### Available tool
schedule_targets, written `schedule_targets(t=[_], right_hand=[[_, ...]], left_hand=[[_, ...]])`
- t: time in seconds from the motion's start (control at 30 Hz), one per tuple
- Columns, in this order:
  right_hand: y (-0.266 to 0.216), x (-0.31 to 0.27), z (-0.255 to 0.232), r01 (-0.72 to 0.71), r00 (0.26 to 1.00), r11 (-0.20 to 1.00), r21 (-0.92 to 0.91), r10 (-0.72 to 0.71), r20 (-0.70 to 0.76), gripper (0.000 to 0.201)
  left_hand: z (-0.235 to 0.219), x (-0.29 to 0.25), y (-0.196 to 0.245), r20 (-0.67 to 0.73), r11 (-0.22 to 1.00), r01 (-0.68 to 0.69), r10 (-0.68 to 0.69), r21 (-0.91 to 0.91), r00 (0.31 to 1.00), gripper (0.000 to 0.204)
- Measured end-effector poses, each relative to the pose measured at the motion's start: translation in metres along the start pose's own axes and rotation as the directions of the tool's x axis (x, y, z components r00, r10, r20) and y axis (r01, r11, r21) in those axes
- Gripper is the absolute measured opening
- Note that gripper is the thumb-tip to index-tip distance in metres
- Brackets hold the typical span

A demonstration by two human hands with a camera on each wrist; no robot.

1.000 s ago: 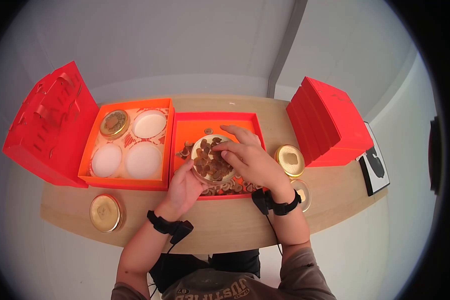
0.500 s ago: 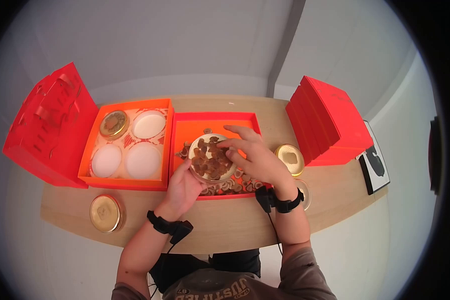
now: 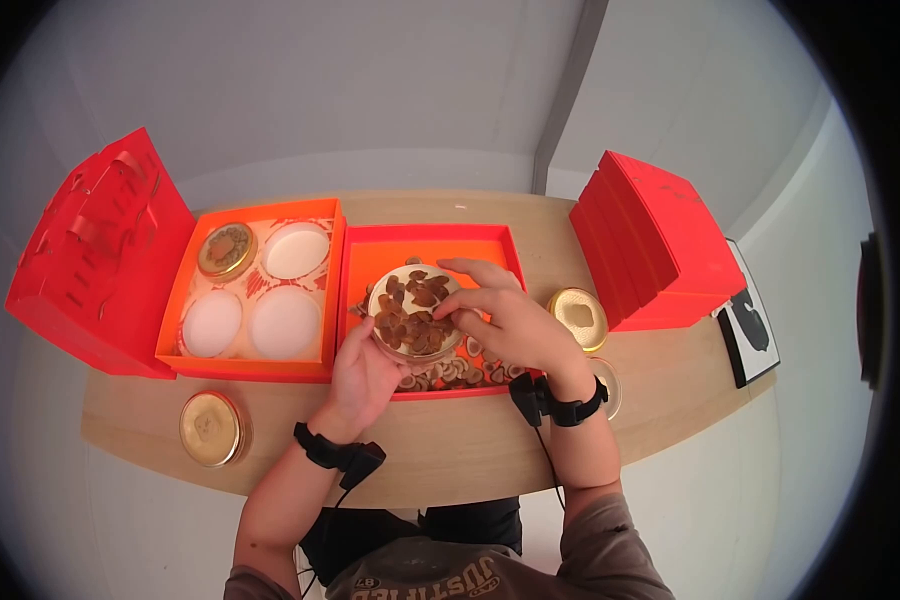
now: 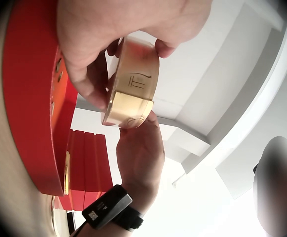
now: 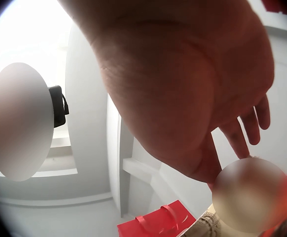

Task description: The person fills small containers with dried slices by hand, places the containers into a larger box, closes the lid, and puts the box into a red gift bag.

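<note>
My left hand (image 3: 362, 385) grips a shallow round jar (image 4: 138, 69) from its near left side. It is clear-walled with a gold label, and tilted in the left wrist view. Brown dried slices (image 3: 400, 325) lie inside, with pale bottom showing between them. Over the jar's right side reaches my right hand (image 3: 515, 325), its index finger and thumb at the slices and the other fingers spread. Below the jar is a red tray (image 3: 440, 233) with an orange floor. Pale-rimmed dried slices (image 3: 460, 373) cover the tray's near part, partly hidden by jar and hands.
Left of the tray, an orange box (image 3: 338, 290) has round white wells and one gold-rimmed jar (image 3: 227, 250). A red gift bag (image 3: 100, 250) stands farther left, a gold-lidded jar (image 3: 211, 428) in front. Rightward are a gold lid (image 3: 578, 318), a clear round piece (image 3: 611, 388) and red boxes (image 3: 660, 240).
The jar has shifted slightly left with my left hand. My right fingers have moved among the slices, which lie differently, with more pale bottom showing along the left and middle.
</note>
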State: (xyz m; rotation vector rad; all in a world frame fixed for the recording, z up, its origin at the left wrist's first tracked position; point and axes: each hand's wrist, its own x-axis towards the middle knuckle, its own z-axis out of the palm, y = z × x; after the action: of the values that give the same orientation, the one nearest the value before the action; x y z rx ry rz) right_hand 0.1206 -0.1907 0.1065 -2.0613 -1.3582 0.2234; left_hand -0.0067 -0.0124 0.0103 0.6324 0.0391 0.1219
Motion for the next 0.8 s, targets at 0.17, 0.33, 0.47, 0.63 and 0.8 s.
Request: schedule_targets(t=[0.17, 0.33, 0.47, 0.63, 0.8], right_hand=[[-0.0015, 0.0001, -0.0055, -0.021, 0.999, 0.999, 0.03, 0.023, -0.046, 0.023], [-0.0011, -0.0009, 0.0013, 0.002, 0.999, 1.0, -0.024, -0.003, -0.035, 0.023], [0.0024, -0.0001, -0.002, -0.042, 0.995, 0.999, -0.007, 0.041, -0.093, 0.022], [-0.001, -0.0002, -0.0025, -0.009, 0.999, 0.999, -0.033, 0.007, -0.048, 0.023], [0.0025, 0.0004, -0.0001, -0.021, 0.996, 0.996, -0.084, 0.014, -0.084, 0.022]], left_hand=[[0.0013, -0.0001, 0.0001, -0.002, 1.0, -0.013, 0.013, -0.015, 1.0, 0.061], [-0.0013, 0.0007, -0.0005, -0.001, 0.999, -0.006, 0.006, -0.034, 1.0, 0.059], [0.0021, -0.0004, 0.0011, -0.001, 0.999, -0.011, 0.011, -0.038, 1.0, 0.058], [-0.0012, 0.0, 0.0002, 0.007, 0.998, -0.011, 0.011, -0.054, 1.0, 0.057], [0.0009, -0.0004, 0.0009, -0.006, 0.999, -0.009, 0.009, -0.048, 1.0, 0.058]])
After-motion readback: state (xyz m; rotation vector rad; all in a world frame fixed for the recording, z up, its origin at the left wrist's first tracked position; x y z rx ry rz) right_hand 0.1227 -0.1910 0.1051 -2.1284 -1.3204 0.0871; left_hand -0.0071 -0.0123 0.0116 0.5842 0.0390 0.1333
